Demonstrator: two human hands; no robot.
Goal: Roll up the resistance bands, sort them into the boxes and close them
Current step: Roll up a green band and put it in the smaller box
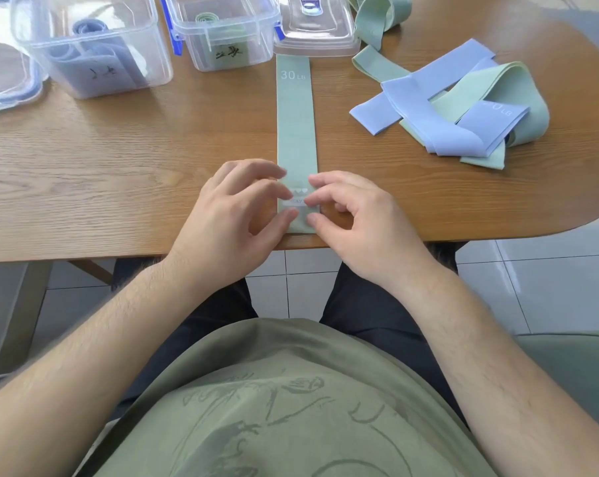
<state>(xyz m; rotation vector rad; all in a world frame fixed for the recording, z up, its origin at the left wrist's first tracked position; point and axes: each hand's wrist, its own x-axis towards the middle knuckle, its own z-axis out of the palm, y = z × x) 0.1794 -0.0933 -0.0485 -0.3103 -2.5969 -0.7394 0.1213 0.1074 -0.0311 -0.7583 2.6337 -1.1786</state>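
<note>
Rolling is only starting: the green band lies flat and straight on the table, its near end at the table's front edge and its far end, marked 30 LB, touching a loose lid. The left hand and right hand meet over the band's near end, fingers curled, each seeming to pinch that end between thumb and fingertips; no turn is formed yet. The next move likely calls for folding the end over tightly and rolling away from the body, keeping both edges level. Beyond the band's far end and to the left stands an open box holding a green roll, probably its destination. Further left, another box holds blue ones. To the band's right, unrolled blue and green bands lie in a tangled heap. The lid may block the last turns.
</note>
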